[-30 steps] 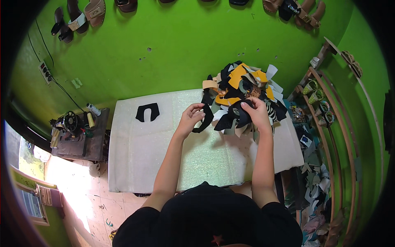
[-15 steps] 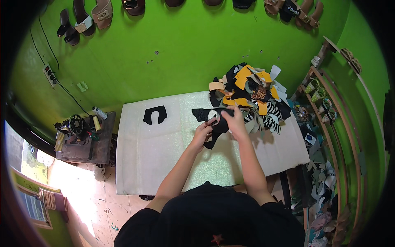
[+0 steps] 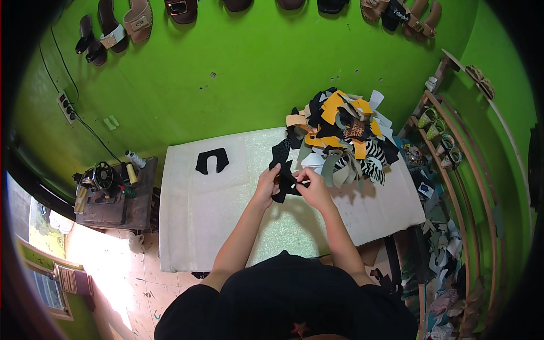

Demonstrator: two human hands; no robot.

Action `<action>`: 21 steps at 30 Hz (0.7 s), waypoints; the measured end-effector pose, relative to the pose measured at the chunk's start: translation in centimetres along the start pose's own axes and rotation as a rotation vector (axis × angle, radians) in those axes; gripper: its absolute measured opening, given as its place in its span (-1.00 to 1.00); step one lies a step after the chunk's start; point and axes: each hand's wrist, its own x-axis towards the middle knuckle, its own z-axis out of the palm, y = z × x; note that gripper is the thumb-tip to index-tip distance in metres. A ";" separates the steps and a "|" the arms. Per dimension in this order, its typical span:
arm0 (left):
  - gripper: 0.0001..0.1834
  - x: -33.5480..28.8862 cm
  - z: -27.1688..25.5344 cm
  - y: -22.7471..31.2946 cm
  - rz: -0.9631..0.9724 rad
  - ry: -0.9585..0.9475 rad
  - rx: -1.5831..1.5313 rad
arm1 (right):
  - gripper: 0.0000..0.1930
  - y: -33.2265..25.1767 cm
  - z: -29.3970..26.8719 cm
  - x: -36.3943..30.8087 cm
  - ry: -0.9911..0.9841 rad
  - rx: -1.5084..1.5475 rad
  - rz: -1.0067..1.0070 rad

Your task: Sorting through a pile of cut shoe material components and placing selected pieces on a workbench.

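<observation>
Over the middle of the white-covered table point(image 3: 198, 226), my left hand point(image 3: 266, 184) grips a black cut material piece point(image 3: 281, 156) by its left side. My right hand point(image 3: 313, 186) pinches the lower right part of the same piece, its fingers drawn together. One end of the piece points away from me and looks textured; its lower part is partly hidden by my fingers. To the left, a black U-shaped piece point(image 3: 201, 162) lies flat on the table, apart from both hands.
A heap of scraps point(image 3: 340, 124), yellow, black, grey and zebra-striped, is piled at the table's far right. A sewing machine point(image 3: 102, 184) stands on a side table at left. Wooden racks point(image 3: 462, 187) line the right; sandals point(image 3: 137, 22) hang on the green wall.
The black piece has turned so its textured end points away from me. My right hand has moved nearer and lower, to a pinch on its lower right part.
</observation>
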 end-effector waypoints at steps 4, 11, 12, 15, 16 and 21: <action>-0.81 -0.1 -0.6 0.2 0.202 0.080 0.223 | -0.79 -1.5 -0.6 -0.4 -0.284 -0.134 -0.061; -0.71 -1.4 -0.4 1.7 0.214 -0.053 0.662 | -0.67 -5.5 -1.4 1.8 0.112 -0.598 -0.326; -0.71 -1.6 -0.3 1.8 0.210 -0.074 0.756 | -0.58 -6.0 -1.3 1.9 0.101 -0.633 -0.338; -0.76 -1.7 -0.6 1.8 0.230 -0.110 0.895 | -0.57 -4.8 -0.6 2.1 -0.089 -0.808 -0.364; -0.75 -1.7 -0.7 1.8 0.267 -0.143 0.892 | -0.58 -4.0 -0.6 2.4 -0.199 -0.796 -0.309; -0.70 -1.9 -0.5 2.3 0.197 -0.135 0.713 | -0.72 -3.1 -0.9 2.5 -0.225 -0.735 -0.262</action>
